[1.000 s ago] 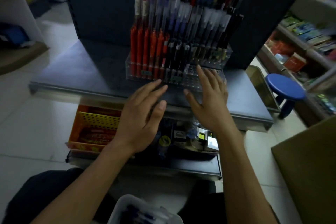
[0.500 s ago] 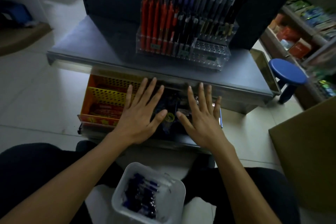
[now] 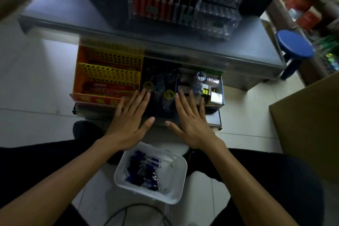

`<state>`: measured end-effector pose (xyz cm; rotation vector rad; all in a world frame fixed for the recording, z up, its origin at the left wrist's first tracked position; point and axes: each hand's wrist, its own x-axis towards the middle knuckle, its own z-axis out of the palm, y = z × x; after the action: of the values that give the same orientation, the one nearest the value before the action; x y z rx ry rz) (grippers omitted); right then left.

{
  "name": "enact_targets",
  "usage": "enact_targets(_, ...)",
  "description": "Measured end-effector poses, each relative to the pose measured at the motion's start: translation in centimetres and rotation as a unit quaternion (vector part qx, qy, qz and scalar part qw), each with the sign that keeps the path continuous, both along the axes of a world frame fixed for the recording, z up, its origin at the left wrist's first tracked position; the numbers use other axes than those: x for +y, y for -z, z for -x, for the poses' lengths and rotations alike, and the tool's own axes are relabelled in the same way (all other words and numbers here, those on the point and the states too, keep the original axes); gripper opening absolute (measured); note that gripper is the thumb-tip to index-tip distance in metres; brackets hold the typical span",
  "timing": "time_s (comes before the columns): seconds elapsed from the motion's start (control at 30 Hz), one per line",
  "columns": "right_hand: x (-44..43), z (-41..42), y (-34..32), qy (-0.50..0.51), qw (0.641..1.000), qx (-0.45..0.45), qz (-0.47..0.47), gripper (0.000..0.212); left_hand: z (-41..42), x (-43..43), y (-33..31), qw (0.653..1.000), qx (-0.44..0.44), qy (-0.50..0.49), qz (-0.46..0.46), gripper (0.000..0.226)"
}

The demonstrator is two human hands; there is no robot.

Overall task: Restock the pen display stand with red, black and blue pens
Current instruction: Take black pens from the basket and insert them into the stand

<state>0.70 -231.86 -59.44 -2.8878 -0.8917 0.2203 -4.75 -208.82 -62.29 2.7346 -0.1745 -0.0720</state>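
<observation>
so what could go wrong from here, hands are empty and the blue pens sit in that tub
The white tub sits between the legs, so a knee shift could tip out the blue pens. The light is dim, so dark pens may land in the wrong row of the pen display stand.

left hand (image 3: 128, 124) flat, right hand (image 3: 190, 126) flat, fingers spread

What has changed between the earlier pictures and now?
The left hand and right hand drew back from the pen stand toward the tub of blue pens. Nothing was gripped or released; both stayed open and empty. The stand looks unmoved.
</observation>
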Motion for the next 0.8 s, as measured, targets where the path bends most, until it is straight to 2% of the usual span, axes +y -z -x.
enact_targets(0.1, -0.1, 1.2, 2.9, 0.004, 0.998, 0.048, -0.027, 0.085, 0.5, 0.1, 1.7, 0.993, 0.072, -0.011, 0.093, 0.074)
enact_targets(0.17, -0.2, 1.9, 4.8, 0.013, 0.994, 0.093, -0.058, 0.084, 0.8, 0.0, 2.7, 0.974, 0.134, -0.040, 0.180, 0.071)
enact_targets(0.27, -0.7, 3.0, 7.5, 0.028, 0.987, 0.137, -0.076, 0.085, 1.0, -0.5, 4.1, 0.923, 0.197, -0.114, 0.310, 0.061)
enact_targets(0.4, -1.1, 4.6, 10.2, 0.044, 0.977, 0.193, -0.073, 0.074, 0.5, -0.9, 6.3, 0.854, 0.263, -0.225, 0.388, 0.039)
enact_targets(0.5, -0.8, 5.5, 12.1, 0.069, 0.964, 0.237, -0.100, 0.051, 0.0, -1.3, 7.5, 0.812, 0.297, -0.272, 0.423, 0.045)
enact_targets(0.6, 0.0, 6.3, 14.5, 0.096, 0.949, 0.283, -0.095, 0.028, -0.1, -1.3, 8.5, 0.785, 0.336, -0.293, 0.430, 0.050)
enact_targets(0.7, 1.5, 7.3, 17.1, 0.113, 0.933, 0.334, -0.073, 0.020, 0.0, -1.2, 9.4, 0.764, 0.373, -0.311, 0.425, 0.052)
enact_targets(0.8, 3.1, 8.1, 19.6, 0.129, 0.919, 0.368, -0.057, 0.023, 0.3, -1.0, 9.9, 0.752, 0.398, -0.322, 0.415, 0.052)
